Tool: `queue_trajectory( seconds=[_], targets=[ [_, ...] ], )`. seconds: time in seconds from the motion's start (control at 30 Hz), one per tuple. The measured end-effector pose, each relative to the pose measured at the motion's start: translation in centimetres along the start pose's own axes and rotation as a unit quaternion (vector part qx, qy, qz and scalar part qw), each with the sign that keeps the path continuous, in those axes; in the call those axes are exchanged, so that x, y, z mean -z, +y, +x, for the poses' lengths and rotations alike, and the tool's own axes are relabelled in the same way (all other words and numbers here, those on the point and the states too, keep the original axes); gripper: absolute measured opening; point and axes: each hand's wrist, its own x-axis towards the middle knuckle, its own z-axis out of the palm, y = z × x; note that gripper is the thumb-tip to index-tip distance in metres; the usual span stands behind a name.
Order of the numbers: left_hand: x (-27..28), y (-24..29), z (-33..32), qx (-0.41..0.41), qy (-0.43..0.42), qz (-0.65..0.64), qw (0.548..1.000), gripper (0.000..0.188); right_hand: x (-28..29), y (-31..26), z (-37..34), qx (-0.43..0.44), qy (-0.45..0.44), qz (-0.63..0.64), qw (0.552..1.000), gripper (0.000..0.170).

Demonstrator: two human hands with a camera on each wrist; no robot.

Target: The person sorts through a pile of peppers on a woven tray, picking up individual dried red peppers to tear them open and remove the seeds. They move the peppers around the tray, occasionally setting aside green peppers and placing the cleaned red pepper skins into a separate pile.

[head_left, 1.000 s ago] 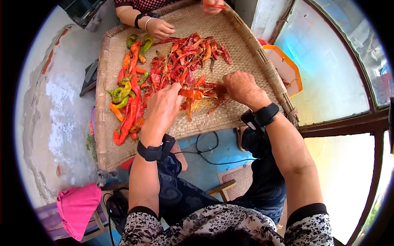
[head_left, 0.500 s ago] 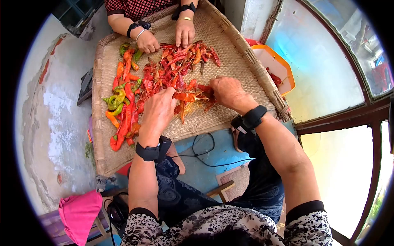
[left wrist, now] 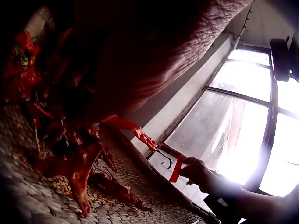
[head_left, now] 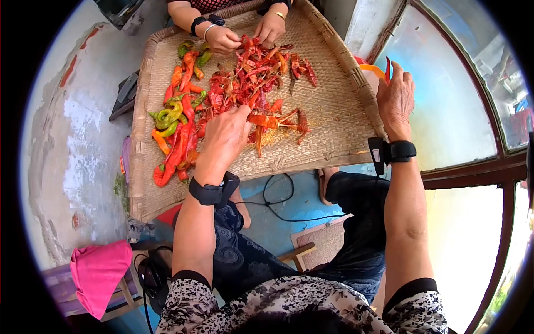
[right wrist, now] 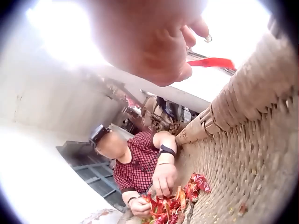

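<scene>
My left hand (head_left: 225, 136) is low over the woven tray (head_left: 328, 128), at the near edge of a heap of dried red chillies (head_left: 228, 89). It pinches a dried chilli, whose red body and curved stem stick out past the fingers in the left wrist view (left wrist: 142, 135). Beyond the tray's right rim, my right hand (head_left: 397, 100) is raised, pinching a strip of red chilli (right wrist: 212, 62) between thumb and fingers. Behind that hand, an orange-rimmed container (head_left: 371, 69) is mostly hidden. Several dried chillies (head_left: 270, 121) lie just right of my left hand.
Fresh red, orange and green peppers (head_left: 178, 133) line the tray's left side. Across the tray, another person's hands (head_left: 225, 40) work at the heap's far edge. Loose seeds (head_left: 272, 136) are scattered near the front. A glazed window (head_left: 445, 94) stands at the right, and a black cable (head_left: 278, 206) lies below.
My right hand has moved from the chillies in the tray out over the right rim, carrying a red strip. My left hand has stayed near its spot. The other person's hands have come together over the heap.
</scene>
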Motion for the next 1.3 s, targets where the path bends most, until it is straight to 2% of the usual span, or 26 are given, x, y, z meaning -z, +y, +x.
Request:
queue_trajectory(
  seconds=[0.03,0.1,0.13,0.17,0.27,0.37,0.43,0.47,0.53,0.6,0.67,0.8,0.9,1.03,1.1,1.13,1.2,1.27,1.3],
  targets=[
    [0.0,0.0,0.0,0.016,-0.019,-0.004,1.000,0.015,0.1,-0.6,-0.3,0.001,-0.001,0.002,1.000,0.024],
    [0.2,0.2,0.0,0.031,-0.037,-0.012,0.999,0.017,0.1,-2.2,-0.9,0.091,-0.089,0.120,0.985,0.033],
    [0.1,0.1,0.0,0.031,-0.038,-0.010,0.999,0.017,-0.9,-3.3,-1.9,0.079,-0.205,0.302,0.928,0.035],
    [0.0,0.1,0.0,0.033,-0.035,-0.010,0.999,0.017,-1.4,-3.9,-2.9,0.215,-0.256,0.230,0.914,0.036],
    [0.0,0.0,0.3,0.037,-0.036,-0.009,0.999,0.017,0.2,-8.6,-4.6,0.212,-0.447,0.155,0.855,0.037],
    [0.2,0.1,0.5,0.040,-0.036,-0.011,0.998,0.017,-1.4,-9.4,-6.0,0.257,-0.437,0.140,0.850,0.040],
    [0.3,0.1,0.5,0.042,-0.035,-0.014,0.998,0.017,-2.3,-9.7,-5.6,0.286,-0.440,0.099,0.846,0.028],
    [0.4,0.0,0.5,0.036,-0.029,-0.017,0.999,0.017,-2.5,-9.5,-5.3,0.286,-0.441,0.099,0.845,0.028],
    [0.5,-0.2,0.4,0.037,-0.020,-0.021,0.999,0.018,-2.6,-8.7,-4.2,0.230,-0.340,0.067,0.909,0.021],
    [0.7,-0.3,0.3,0.035,-0.020,-0.009,0.999,0.018,-2.8,-7.2,-3.6,0.196,-0.312,0.137,0.919,0.017],
    [0.8,-0.3,0.3,0.045,-0.026,-0.009,0.999,0.018,-2.8,-6.0,-3.3,0.195,-0.338,0.154,0.908,0.018],
    [0.6,-0.2,0.2,0.035,-0.023,-0.007,0.999,0.018,-2.3,-5.5,-2.9,0.166,-0.331,0.194,0.908,0.012],
    [0.4,-0.2,0.4,0.040,-0.029,-0.002,0.999,0.018,-1.6,-5.1,-2.3,0.134,-0.300,0.303,0.895,0.012],
    [0.1,0.0,0.6,0.037,-0.034,-0.003,0.999,0.018,-2.0,-4.3,-2.4,0.119,-0.281,0.306,0.902,0.011],
    [-0.1,0.0,0.8,0.032,-0.037,0.000,0.999,0.018,-2.1,-3.9,-2.3,0.127,-0.220,0.308,0.917,0.010],
    [-0.1,0.1,0.8,0.032,-0.038,0.000,0.999,0.018,-2.0,-3.7,-1.9,0.126,-0.221,0.307,0.917,0.010],
    [-0.1,0.3,0.9,0.024,-0.029,-0.010,0.999,0.018,-1.4,-2.8,-0.5,0.107,-0.097,0.253,0.957,0.012],
    [-0.3,0.3,1.0,0.023,-0.028,-0.007,0.999,0.018,-0.7,-1.3,0.4,0.053,-0.036,0.185,0.981,0.015],
    [-0.4,0.2,1.0,0.021,-0.027,-0.005,0.999,0.019,0.2,-0.9,0.7,0.022,-0.055,0.098,0.993,0.017]
  ],
)
